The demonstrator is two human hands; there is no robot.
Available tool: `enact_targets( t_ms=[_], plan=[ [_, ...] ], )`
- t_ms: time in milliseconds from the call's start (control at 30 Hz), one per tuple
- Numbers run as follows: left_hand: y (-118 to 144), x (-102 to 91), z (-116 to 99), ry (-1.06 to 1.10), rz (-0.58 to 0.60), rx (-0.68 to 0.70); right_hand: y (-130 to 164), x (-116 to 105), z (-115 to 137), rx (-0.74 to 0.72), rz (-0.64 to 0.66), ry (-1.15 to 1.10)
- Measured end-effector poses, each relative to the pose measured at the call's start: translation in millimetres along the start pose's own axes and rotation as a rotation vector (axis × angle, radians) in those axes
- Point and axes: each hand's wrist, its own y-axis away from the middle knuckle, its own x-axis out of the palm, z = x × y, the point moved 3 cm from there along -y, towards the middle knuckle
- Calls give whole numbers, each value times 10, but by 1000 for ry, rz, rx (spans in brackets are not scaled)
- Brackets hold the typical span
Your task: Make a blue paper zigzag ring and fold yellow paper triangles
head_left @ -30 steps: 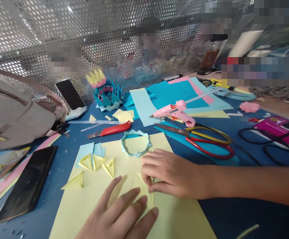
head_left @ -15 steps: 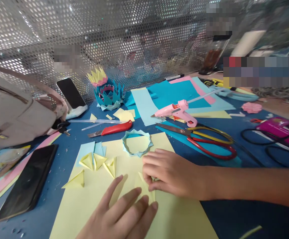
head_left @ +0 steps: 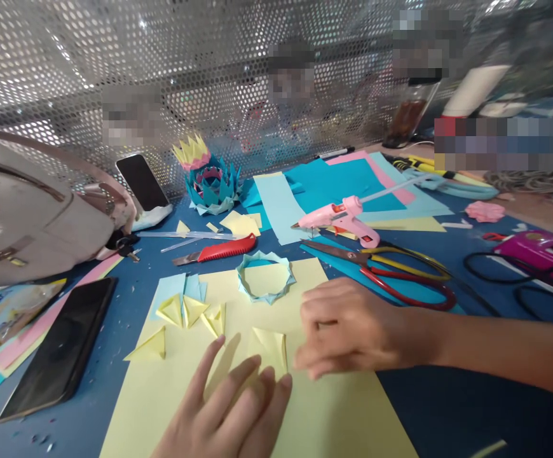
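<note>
A small folded yellow paper piece (head_left: 271, 346) lies on the large pale yellow sheet (head_left: 343, 420). My left hand (head_left: 231, 404) is spread, its fingertips resting at the lower edge of that piece. Just right of it, my right hand (head_left: 346, 327) is curled with bent fingers, apart from the piece; nothing shows in its grip. Several folded yellow paper triangles (head_left: 194, 310) sit to the upper left, some over light blue paper slips (head_left: 170, 292). A light blue folded paper ring (head_left: 266, 299) stands at the sheet's far edge.
Beyond the sheet lie a red utility knife (head_left: 226, 248), a pink glue gun (head_left: 338, 219) and scissors (head_left: 400, 267). A blue paper flower (head_left: 212, 187) stands near the perforated metal panel (head_left: 238, 83). On the left are a phone (head_left: 60, 350) and a bag (head_left: 33, 210).
My right hand has moved right, off the yellow piece, which now shows more fully. My left hand has shifted slightly left, its fingers still spread.
</note>
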Motion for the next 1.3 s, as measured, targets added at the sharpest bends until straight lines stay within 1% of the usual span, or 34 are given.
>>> enact_targets(
  t_ms=[67, 100, 267, 400, 567, 633, 767, 833, 900, 967, 1033, 1067, 1167, 1233, 1300],
  plan=[
    [13, 1, 0, -7, -8, -21, 2, 5, -30, -75, 55, 22],
    [18, 3, 1, -9, 4, -6, 1, 20, -53, -89, 79, 32],
    [37, 3, 52, -20, 47, 59, -5, 96, -131, -133, 166, 82],
    [34, 20, 58, -15, 28, 48, -4, 105, -141, -134, 194, 94],
    [20, 46, 23, 43, -69, -108, -7, 124, -150, -137, 197, 102],
    [23, 49, 22, 37, -47, -86, -6, 124, -160, -126, 174, 85],
    [46, 24, 69, 4, 27, 25, 13, 105, -173, -93, 114, 65],
    [57, 11, 86, 0, 47, 50, 29, 99, -168, -102, 111, 72],
    [61, 6, 82, 6, 57, 44, 39, 91, -168, -102, 85, 77],
    [59, 8, 73, 25, 63, 1, 35, 84, -184, -50, 35, 52],
    [54, 12, 72, 46, 74, -41, 13, 88, -212, 61, -11, -33],
    [52, 13, 75, 52, 78, -40, -3, 97, -225, 128, -16, -90],
    [47, 14, 91, 43, 87, 49, -59, 145, -229, 284, 46, -213],
    [48, 19, 105, 27, 99, 101, -87, 171, -214, 336, 96, -222],
    [48, 27, 114, 18, 104, 105, -100, 191, -204, 366, 121, -200]
  ],
)
